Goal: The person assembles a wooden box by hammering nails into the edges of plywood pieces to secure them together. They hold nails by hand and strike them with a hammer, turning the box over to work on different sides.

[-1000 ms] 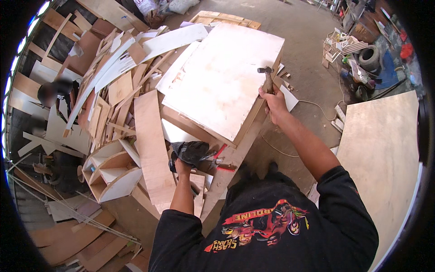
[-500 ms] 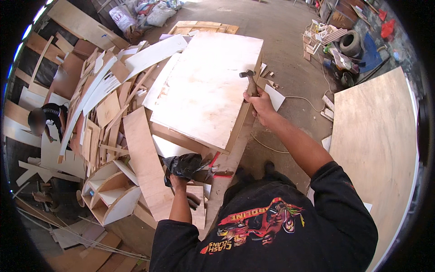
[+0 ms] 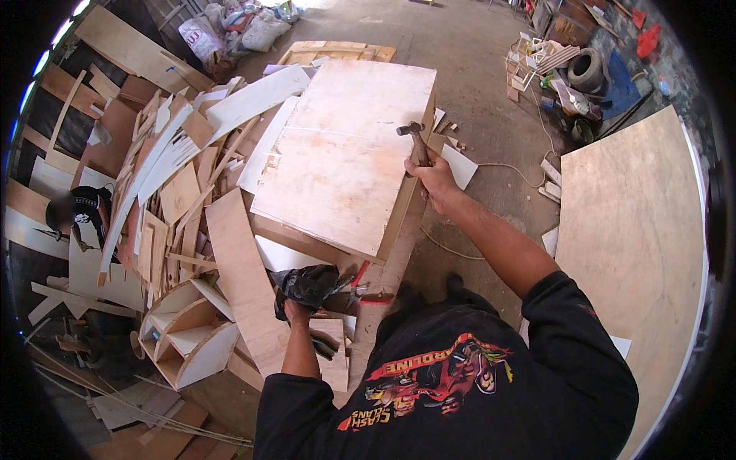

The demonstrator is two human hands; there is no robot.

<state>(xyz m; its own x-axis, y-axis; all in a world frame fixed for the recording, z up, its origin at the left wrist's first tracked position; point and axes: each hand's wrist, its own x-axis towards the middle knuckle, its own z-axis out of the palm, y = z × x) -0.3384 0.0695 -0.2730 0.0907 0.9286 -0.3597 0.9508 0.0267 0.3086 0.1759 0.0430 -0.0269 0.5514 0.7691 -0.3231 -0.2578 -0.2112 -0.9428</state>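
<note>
My right hand (image 3: 434,178) grips a hammer (image 3: 414,142) by its handle, head up, beside the right edge of a pale plywood box (image 3: 349,146). At the near side of that box, my left hand (image 3: 297,310) is closed at a black plastic bag (image 3: 308,285); the bag covers most of its fingers. Just right of the bag lie pliers with red handles (image 3: 359,276) on the bench. A long plywood strip (image 3: 241,268) stretches along the left of the bag.
Wood offcuts (image 3: 184,192) are heaped on the left, with a curved shelf unit (image 3: 192,333) nearer me. Another person (image 3: 83,215) is at the far left. A large plywood sheet (image 3: 632,253) stands at right; a cable (image 3: 452,247) runs over the floor.
The whole view has shifted slightly. My right hand still has the hammer beside the box, and my left hand stays at the black bag. The person at the left has moved a little.
</note>
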